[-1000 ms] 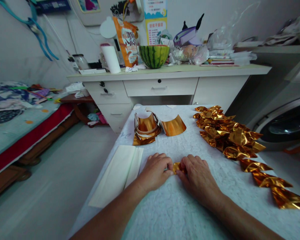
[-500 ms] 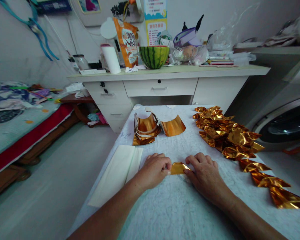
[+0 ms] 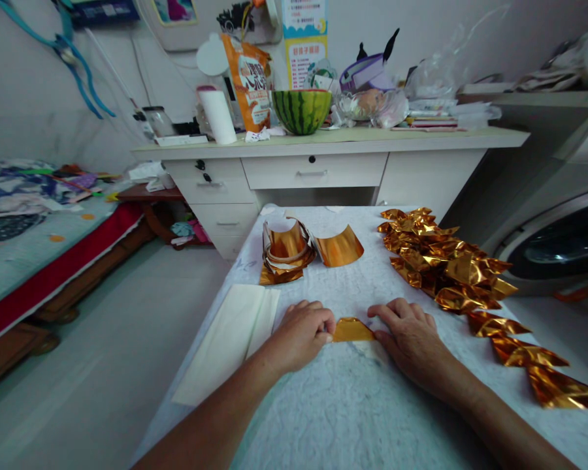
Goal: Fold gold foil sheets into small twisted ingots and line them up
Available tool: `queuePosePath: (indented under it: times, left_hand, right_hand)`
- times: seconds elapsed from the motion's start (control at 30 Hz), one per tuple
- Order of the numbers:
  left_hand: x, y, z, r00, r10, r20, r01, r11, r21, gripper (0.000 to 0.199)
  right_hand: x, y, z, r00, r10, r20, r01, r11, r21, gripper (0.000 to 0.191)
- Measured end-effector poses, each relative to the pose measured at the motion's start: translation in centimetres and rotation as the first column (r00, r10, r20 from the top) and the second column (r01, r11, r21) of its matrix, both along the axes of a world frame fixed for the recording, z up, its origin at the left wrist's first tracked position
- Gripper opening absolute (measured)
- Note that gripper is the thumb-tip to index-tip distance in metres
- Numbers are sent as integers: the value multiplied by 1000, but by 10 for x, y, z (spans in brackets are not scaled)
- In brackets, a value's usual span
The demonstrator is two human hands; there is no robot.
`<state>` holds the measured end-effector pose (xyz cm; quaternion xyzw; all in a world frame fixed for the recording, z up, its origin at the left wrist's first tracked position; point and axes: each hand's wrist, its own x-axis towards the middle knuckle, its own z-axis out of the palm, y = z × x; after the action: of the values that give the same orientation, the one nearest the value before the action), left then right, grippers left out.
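Note:
A small folded piece of gold foil (image 3: 351, 330) lies on the cloth-covered table between my hands. My left hand (image 3: 306, 331) pinches its left end, fingers curled. At its right corner, my right hand (image 3: 406, 333) has its thumb and index finger apart, the thumb tip near or touching the foil. Beyond my left hand sit a curled bundle of gold sheets (image 3: 285, 251) and a single curved gold sheet (image 3: 341, 248). Off-white paper sheets (image 3: 225, 339) lie left of my left hand. Folded gold foil pieces (image 3: 436, 261) are heaped at the right, trailing toward the near right.
Behind the table (image 3: 323, 405) stands a white desk (image 3: 318, 170) bearing half a watermelon (image 3: 302, 111), an orange pouch (image 3: 251, 85), a paper roll (image 3: 217, 117) and plastic bags. A bed (image 3: 44, 261) is at the left; a washing machine (image 3: 553, 215) is at the right.
My right hand has moved slightly right, and its thumb and finger have opened away from the foil's right end. My left hand stays on the left end.

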<state>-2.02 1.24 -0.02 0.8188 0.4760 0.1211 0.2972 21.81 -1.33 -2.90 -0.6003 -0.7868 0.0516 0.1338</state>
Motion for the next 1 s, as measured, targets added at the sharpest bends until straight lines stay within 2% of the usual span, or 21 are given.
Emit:
queuePosePath:
  times: [0.13,0.27,0.37,0.47,0.63,0.77,1.0]
  left_hand:
    - [-2,-2,0,1000,-22,0,22,1000,-6,19]
    - [-4,-4,0,999,-37,-20,37,999,4,25]
    - [-3,-6,0,999,-30,-37,31,999,26,20]
    - [0,-8,0,1000,-6,-22,7,998,59,14]
    - [3,-9,-2,999,26,24,-28,997,73,17]
    - [4,-9,-4,992,36,118,-44,997,62,12]
    - [6,-11,-2,962,72,262,-89,995,52,8]
  right_hand:
    - [4,1,2,999,25,-40,-25,1000,-3,27]
    - [2,-1,14,976,91,-199,-101,994,-41,15]
    - [-6,-4,22,942,182,-282,-198,980,-30,12]
    - [-14,-5,22,937,230,-263,-247,968,-34,8]
    - [-17,-3,17,939,245,-242,-257,966,-17,13]
    - [-17,-4,20,920,251,-302,-269,963,-22,12]
    - [-18,-6,28,889,166,-426,-226,970,-94,10]
